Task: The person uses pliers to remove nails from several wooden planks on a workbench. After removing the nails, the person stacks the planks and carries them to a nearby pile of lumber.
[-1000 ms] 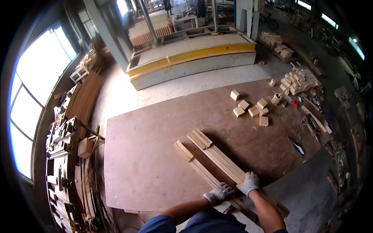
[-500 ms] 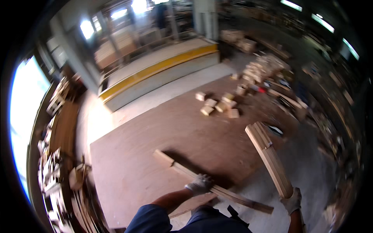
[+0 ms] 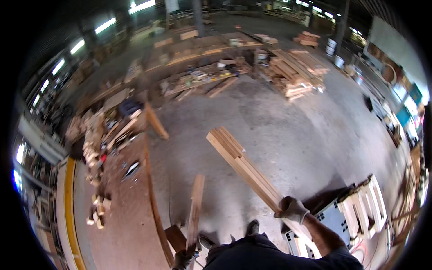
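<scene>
My gloved right hand (image 3: 293, 210) is closed round a bundle of long wooden strips (image 3: 246, 167). The bundle slants up and away over the concrete floor, its strips lying side by side with uneven ends. At the lower edge my gloved left hand (image 3: 183, 259) grips a shorter-looking piece of wooden strip (image 3: 196, 204), which points away from me beside the table's edge. Whether it is one strip or two, I cannot tell. The brown-topped table (image 3: 123, 243) is on my left. A grey slotted crate or pallet (image 3: 332, 219) bearing pale wooden pieces (image 3: 363, 207) stands close to my right forearm.
Small wood blocks (image 3: 100, 209) and a heap of offcuts (image 3: 92, 139) lie on the table. One board (image 3: 156, 121) leans at its far end. Further off are a long cluttered bench (image 3: 202, 81) and stacked lumber (image 3: 292, 74). Concrete floor (image 3: 193, 130) spreads ahead.
My view has swung right, from the table to the floor and crate. The strip in my left hand has left the tabletop. My right hand still carries its bundle.
</scene>
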A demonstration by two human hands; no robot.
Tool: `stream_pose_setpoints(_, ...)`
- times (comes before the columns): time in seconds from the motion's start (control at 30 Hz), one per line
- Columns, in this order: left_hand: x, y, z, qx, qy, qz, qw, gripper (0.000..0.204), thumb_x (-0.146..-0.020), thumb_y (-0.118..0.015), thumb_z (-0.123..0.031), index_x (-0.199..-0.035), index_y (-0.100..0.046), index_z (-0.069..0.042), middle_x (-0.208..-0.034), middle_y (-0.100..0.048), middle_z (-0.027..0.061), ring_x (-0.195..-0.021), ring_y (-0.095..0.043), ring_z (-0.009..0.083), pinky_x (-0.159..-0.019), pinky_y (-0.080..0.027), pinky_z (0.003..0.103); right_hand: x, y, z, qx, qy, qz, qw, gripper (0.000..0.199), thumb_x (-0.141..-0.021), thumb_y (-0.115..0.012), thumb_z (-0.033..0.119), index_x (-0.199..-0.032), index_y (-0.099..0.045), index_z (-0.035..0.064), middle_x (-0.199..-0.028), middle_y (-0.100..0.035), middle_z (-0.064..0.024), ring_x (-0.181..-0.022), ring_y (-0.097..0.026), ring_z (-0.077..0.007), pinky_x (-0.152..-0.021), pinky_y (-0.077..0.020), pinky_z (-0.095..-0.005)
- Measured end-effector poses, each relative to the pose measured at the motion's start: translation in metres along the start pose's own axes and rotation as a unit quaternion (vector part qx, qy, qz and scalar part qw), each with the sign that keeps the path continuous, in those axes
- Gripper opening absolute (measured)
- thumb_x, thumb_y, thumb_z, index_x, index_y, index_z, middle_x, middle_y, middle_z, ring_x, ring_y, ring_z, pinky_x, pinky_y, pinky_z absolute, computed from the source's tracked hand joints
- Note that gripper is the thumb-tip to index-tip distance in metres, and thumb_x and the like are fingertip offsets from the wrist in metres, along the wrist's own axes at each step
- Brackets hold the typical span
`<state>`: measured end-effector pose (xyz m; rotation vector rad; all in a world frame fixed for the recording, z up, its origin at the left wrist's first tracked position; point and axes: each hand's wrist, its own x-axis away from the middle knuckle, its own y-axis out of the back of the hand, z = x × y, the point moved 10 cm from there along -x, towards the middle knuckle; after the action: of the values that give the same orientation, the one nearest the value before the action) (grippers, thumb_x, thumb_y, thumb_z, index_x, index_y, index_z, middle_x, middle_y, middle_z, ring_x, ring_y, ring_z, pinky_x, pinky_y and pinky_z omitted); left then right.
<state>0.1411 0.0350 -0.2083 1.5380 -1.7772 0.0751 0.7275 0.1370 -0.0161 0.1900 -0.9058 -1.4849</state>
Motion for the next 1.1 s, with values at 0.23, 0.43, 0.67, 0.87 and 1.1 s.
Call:
stream_pose_setpoints(0.23, -0.054, -0.108, -0.068, 0.26, 0.117, 0.221, 0.933, 0.034, -0.085, -0.08, -0.015, -0.113, -0.07, 0.001, -0.085, -0.072, 0.0124, -0.079, -0.071, 0.026, -0.072, -0.058, 0.035, 0.035, -0.001, -0.166, -0.057, -0.109, -0.05, 0.991, 0.067, -0.055, -0.09, 0.069, -0.079, -0.074, 0.008, -0.085, -0.072, -0.0135, -0.082, -0.069, -0.0294, -0.077, -0.0551, -0.0402)
stream_pose_setpoints(0.43, -0.082, -0.13, -0.187, 0.126, 0.229, 0.221, 0.94, 0.044, -0.081, -0.084, -0.019, -0.117, -0.069, 0.002, -0.091, -0.072, 0.0112, -0.086, -0.071, 0.0234, -0.075, -0.058, 0.034, 0.047, -0.034, -0.283, -0.055, -0.275, 0.007, 0.96, 0.078, -0.05, -0.092, 0.073, -0.078, -0.068, 0.0037, -0.083, -0.07, -0.0141, -0.078, -0.065, -0.0274, -0.07, -0.0521, -0.04)
stream_pose_setpoints(0.67, -0.223, -0.183, -0.194, -0.067, 0.189, 0.19, 0.961, 0.059, -0.072, -0.089, -0.036, -0.116, -0.071, 0.001, -0.096, -0.074, 0.0132, -0.088, -0.072, 0.0249, -0.076, -0.057, 0.036, 0.074, -0.06, -0.356, -0.181, -0.444, 0.013, 0.878, 0.093, -0.048, -0.094, 0.069, -0.111, -0.077, 0.0022, -0.1, -0.076, -0.0099, -0.086, -0.072, -0.0229, -0.077, -0.0586, -0.0356)
stream_pose_setpoints(0.87, -0.355, -0.227, -0.211, -0.182, 0.115, 0.182, 0.959, 0.073, -0.065, -0.093, -0.05, -0.115, -0.073, 0.0, -0.099, -0.076, 0.015, -0.09, -0.072, 0.0261, -0.076, -0.057, 0.037, 0.054, -0.034, -0.351, -0.233, -0.531, 0.01, 0.814, 0.093, -0.052, -0.095, 0.063, -0.116, -0.074, -0.0005, -0.103, -0.075, -0.0109, -0.088, -0.072, -0.0233, -0.079, -0.059, -0.0361)
stream_pose_setpoints(1.1, -0.41, -0.26, -0.377, -0.271, 0.099, 0.163, 0.944, 0.071, -0.06, -0.099, -0.037, -0.111, -0.072, 0.005, -0.095, -0.076, 0.013, -0.087, -0.071, 0.0223, -0.079, -0.057, 0.035, -0.018, 0.032, -0.339, -0.242, -0.537, -0.023, 0.808, 0.092, -0.053, -0.095, 0.062, -0.116, -0.074, -0.0015, -0.102, -0.075, -0.0111, -0.088, -0.072, -0.0238, -0.08, -0.0588, -0.0365)
